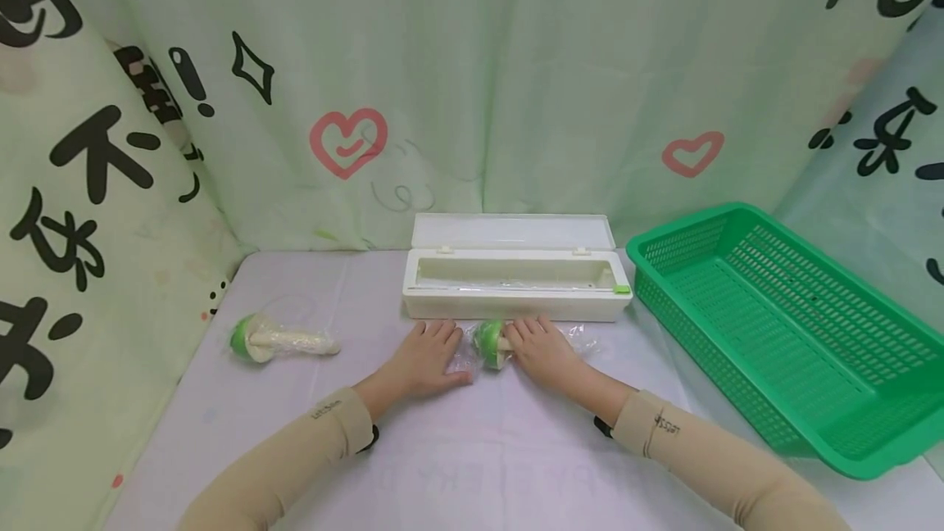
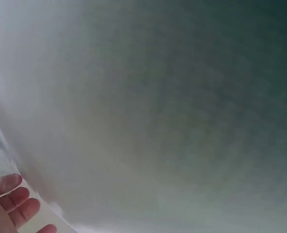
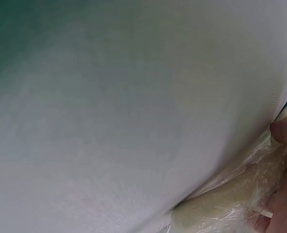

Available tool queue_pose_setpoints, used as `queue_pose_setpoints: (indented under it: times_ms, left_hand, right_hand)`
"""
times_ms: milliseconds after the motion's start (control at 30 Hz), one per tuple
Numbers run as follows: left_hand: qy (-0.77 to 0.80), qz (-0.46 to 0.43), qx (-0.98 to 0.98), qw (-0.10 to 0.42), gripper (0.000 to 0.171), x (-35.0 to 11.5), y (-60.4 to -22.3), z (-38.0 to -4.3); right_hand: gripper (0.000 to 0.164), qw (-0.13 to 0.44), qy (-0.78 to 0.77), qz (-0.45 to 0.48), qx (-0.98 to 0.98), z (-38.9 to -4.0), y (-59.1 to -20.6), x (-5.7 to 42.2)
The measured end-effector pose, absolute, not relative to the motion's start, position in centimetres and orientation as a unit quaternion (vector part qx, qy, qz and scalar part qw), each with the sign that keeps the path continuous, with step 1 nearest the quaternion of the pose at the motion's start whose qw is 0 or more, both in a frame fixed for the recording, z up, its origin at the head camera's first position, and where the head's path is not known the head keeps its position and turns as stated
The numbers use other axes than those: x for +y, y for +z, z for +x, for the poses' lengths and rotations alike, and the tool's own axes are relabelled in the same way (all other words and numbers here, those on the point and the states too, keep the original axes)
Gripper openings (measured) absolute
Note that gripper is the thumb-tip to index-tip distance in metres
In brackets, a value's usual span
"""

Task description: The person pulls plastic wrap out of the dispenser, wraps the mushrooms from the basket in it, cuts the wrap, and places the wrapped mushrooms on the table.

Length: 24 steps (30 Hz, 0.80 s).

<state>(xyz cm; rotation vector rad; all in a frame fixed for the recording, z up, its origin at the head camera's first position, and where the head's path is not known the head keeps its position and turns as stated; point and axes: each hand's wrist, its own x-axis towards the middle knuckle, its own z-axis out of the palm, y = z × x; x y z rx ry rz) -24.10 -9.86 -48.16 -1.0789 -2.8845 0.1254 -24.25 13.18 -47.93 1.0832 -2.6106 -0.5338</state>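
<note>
Wrapped in clear cling film, a mushroom-shaped thing with a green cap [image 1: 488,342] and a pale stem lies in front of a white cling film dispenser [image 1: 516,303]. My right hand [image 1: 544,351] grips its stem [image 3: 216,201] through the film, covering most of it in the head view. On the cap's left, my left hand [image 1: 424,357] rests palm down with fingers extended, beside crumpled cling film [image 1: 465,355]. In the left wrist view its fingers [image 2: 24,211] are spread loosely, the film close to them. The dispenser's lid [image 1: 512,231] stands raised at the back.
A second film-wrapped, green-capped mushroom shape [image 1: 283,340] lies at the table's left. The green perforated basket [image 1: 745,400] takes up the right side, its rim near the dispenser's right end. Printed curtains [image 1: 442,105] hang behind and along both sides of the table.
</note>
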Motion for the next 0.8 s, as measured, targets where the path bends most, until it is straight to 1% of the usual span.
queue_pose_setpoints:
  times_ms: [167, 233, 367, 567, 633, 800]
  left_hand:
    - [0.085, -0.36, -0.927, 0.067, 0.033, -9.1, -48.0, -23.8]
    - [0.103, -0.357, -0.925, 0.075, 0.026, -8.9, -47.6, -23.6]
    - [0.115, -0.356, -0.922, 0.1, 0.027, -8.8, -46.7, -23.6]
    - [0.135, -0.408, -0.883, 0.191, 0.023, -8.5, -46.4, -24.0]
    - [0.125, -0.422, -0.875, 0.201, 0.022, -8.3, -46.6, -24.1]
    - [0.064, -0.454, -0.866, 0.199, 0.022, -7.5, -47.2, -24.2]
  right_hand:
    - [0.034, 0.138, -0.184, 0.375, -0.898, -24.2, -47.9, 13.2]
    - [0.035, 0.139, -0.188, 0.376, -0.897, -24.2, -47.9, 13.3]
    - [0.034, 0.141, -0.194, 0.375, -0.896, -24.2, -48.0, 13.4]
    - [0.039, 0.144, -0.211, 0.376, -0.891, -24.0, -47.9, 13.4]
    - [0.04, 0.142, -0.214, 0.378, -0.889, -23.9, -47.9, 13.4]
    - [0.04, 0.116, -0.223, 0.374, -0.893, -23.8, -47.7, 13.2]
